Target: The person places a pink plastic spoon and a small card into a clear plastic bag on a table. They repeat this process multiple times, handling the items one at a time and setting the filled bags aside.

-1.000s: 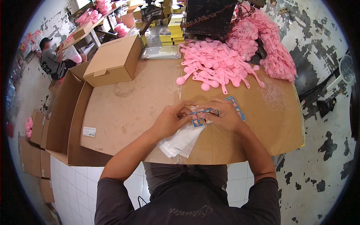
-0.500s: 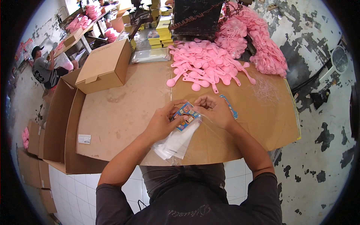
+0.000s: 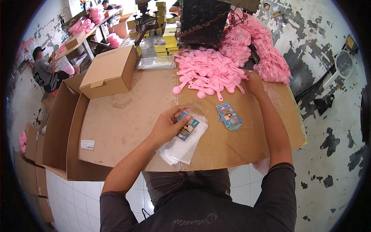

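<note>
A small blue printed card [image 3: 188, 127] is pinched between the thumb and fingers of my left hand [image 3: 169, 125], near the middle of the table's front half. Clear plastic bags [image 3: 184, 149] lie beneath it; whether the card sits inside the top one I cannot tell. My right hand [image 3: 254, 82] is stretched out to the right edge of a heap of pink plastic scoops [image 3: 210, 69]. Its fingertips are at the scoops, too unclear to show a grip. A stack of blue cards [image 3: 230, 116] rests on the cardboard to the right of the bags.
An open carton [image 3: 63, 131] stands along the table's left side, with a closed cardboard box [image 3: 110, 71] behind it. Bagged pink scoops [image 3: 270, 50] are piled at the back right, beside a black box [image 3: 203, 23]. A person [image 3: 48, 71] sits far left.
My right hand has left the card and moved away and right to the scoops, uncovering the card stack. My left hand still holds its card, now slightly lower.
</note>
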Tool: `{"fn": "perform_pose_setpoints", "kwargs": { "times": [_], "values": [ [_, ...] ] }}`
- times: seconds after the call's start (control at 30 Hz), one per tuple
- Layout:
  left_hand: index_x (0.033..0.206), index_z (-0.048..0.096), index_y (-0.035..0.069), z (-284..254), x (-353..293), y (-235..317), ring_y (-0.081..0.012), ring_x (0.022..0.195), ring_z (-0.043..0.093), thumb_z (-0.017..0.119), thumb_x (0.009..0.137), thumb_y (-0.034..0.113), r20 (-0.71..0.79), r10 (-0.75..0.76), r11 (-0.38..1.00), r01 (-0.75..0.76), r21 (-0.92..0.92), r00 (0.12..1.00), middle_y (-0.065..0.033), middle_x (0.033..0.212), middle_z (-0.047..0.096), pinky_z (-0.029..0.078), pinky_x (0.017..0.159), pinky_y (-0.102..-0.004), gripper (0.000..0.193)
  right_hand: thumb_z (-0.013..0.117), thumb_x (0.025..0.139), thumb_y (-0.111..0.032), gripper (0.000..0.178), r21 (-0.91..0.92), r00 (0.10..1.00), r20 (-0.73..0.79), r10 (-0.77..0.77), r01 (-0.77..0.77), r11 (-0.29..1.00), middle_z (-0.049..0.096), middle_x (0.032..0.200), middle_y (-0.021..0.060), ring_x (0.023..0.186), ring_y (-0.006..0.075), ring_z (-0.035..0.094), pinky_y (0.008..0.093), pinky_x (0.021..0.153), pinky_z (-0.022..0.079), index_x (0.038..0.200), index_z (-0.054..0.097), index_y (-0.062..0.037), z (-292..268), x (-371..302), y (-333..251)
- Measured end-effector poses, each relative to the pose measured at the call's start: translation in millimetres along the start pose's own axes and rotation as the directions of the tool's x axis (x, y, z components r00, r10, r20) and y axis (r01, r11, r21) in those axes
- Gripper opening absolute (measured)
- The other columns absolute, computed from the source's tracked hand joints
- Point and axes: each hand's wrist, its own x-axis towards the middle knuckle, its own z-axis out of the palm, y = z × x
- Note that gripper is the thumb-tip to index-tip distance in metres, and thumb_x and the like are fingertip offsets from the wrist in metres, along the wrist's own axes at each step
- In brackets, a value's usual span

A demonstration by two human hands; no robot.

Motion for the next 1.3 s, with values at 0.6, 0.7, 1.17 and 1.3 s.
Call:
{"fn": "perform_pose_setpoints", "kwargs": {
  "times": [0.6, 0.7, 1.17, 1.3],
  "values": [
    [0.132, 0.062, -0.004, -1.3, -0.8, -3.7, -0.0101, 0.097, 0.07, 0.073, 0.097, 0.006, 0.074, -0.049, 0.999, 0.05, -0.008, 0.996, -0.0104, 0.111, 0.076, 0.058, 0.084, -0.0255, 0.037, 0.062, 0.1, 0.003, 0.03, 0.972, 0.976, 0.077, 0.206, -0.119, 0.201, 0.069, 0.115, 0.0117, 0.099, 0.0156, 0.07, 0.028, 0.082, 0.058, 0.13, 0.059, 0.0054, -81.5, -51.9, -248.2],
    [0.132, 0.063, -0.004, 1.7, -2.7, 4.8, -0.009, 0.097, 0.07, 0.072, 0.098, 0.006, 0.098, -0.059, 0.997, 0.063, -0.038, 0.993, -0.0102, 0.111, 0.076, 0.057, 0.085, -0.0258, 0.037, 0.062, 0.099, 0.006, 0.032, 0.967, 0.979, 0.134, 0.152, -0.163, 0.195, 0.069, 0.115, 0.0117, 0.096, 0.0144, 0.07, 0.0283, 0.083, 0.059, 0.131, 0.059, 0.0052, -78.9, -58.6, -257.7],
    [0.137, 0.061, -0.001, -8.0, -2.2, 6.4, -0.0117, 0.105, 0.07, 0.065, 0.102, 0.006, 0.252, -0.092, 0.983, 0.129, -0.133, 0.963, -0.0088, 0.117, 0.075, 0.056, 0.092, -0.0271, 0.036, 0.067, 0.094, -0.001, 0.028, 0.918, 0.979, 0.076, -0.187, 0.005, 0.398, 0.065, 0.129, 0.0107, 0.123, 0.0249, 0.059, 0.0397, 0.104, 0.047, 0.122, 0.068, -0.0025, -86.6, -59.3, -264.9],
    [0.143, 0.055, 0.0, -10.4, -3.6, 5.2, -0.0128, 0.108, 0.069, 0.067, 0.103, 0.014, 0.322, -0.025, 0.993, 0.059, -0.099, 0.946, -0.0098, 0.12, 0.074, 0.054, 0.097, -0.0294, 0.044, 0.073, 0.087, -0.003, 0.016, 0.75, 0.847, 0.036, -0.53, 0.327, 0.575, 0.065, 0.13, 0.0113, 0.124, 0.0282, 0.061, 0.0398, 0.101, 0.049, 0.104, 0.075, -0.0042, -116.3, -46.2, -271.3]
  ]
}}
